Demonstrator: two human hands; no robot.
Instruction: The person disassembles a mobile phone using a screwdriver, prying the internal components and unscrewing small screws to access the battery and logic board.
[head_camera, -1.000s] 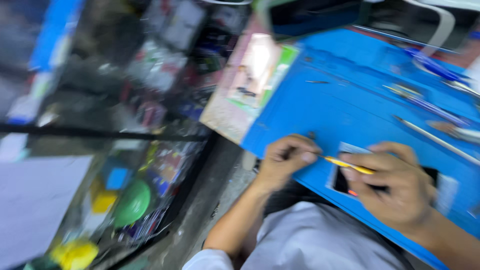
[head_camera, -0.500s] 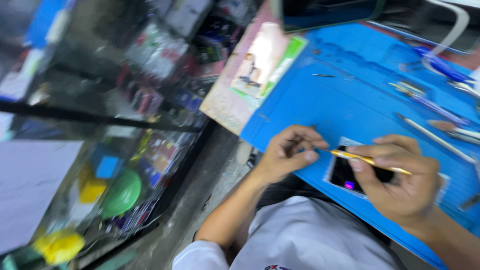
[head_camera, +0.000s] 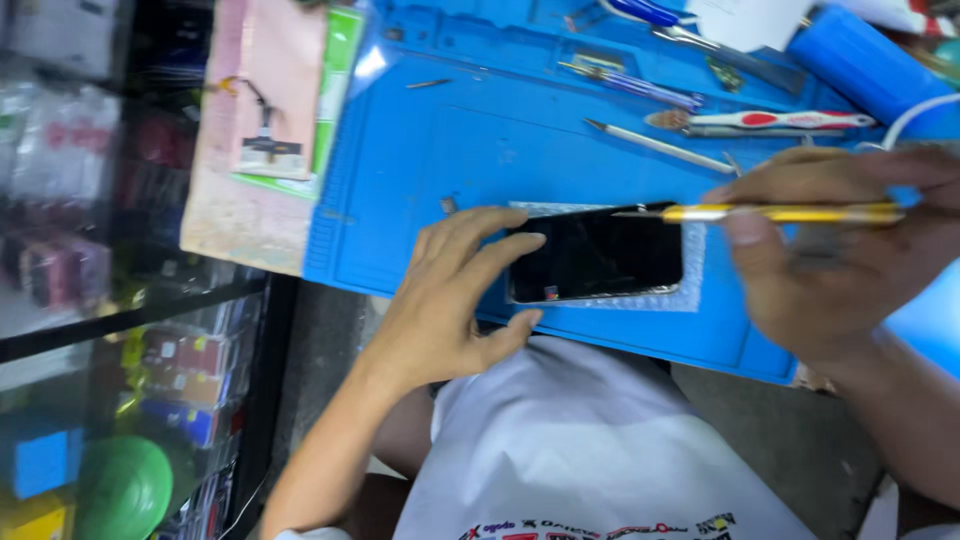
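A black phone (head_camera: 598, 256) lies flat on a blue work mat (head_camera: 420, 170), near the mat's front edge. My left hand (head_camera: 450, 295) grips the phone's left end, fingers on top and thumb below. My right hand (head_camera: 840, 250) holds a thin yellow-handled tool (head_camera: 770, 213) level over the phone's upper right corner, its metal tip pointing left at the phone's top edge.
Tweezers, a white stick (head_camera: 660, 147), a red-and-white brush (head_camera: 770, 122) and a blue cylinder (head_camera: 865, 70) lie at the mat's far side. A pink card (head_camera: 265, 120) on a green pad sits left of the mat. A glass showcase (head_camera: 110, 330) with packaged goods stands at left.
The view has swung and moved closer to the mat. My left hand has spread from a closed pinch to a grip on the phone's end. The yellow tool stays over the phone.
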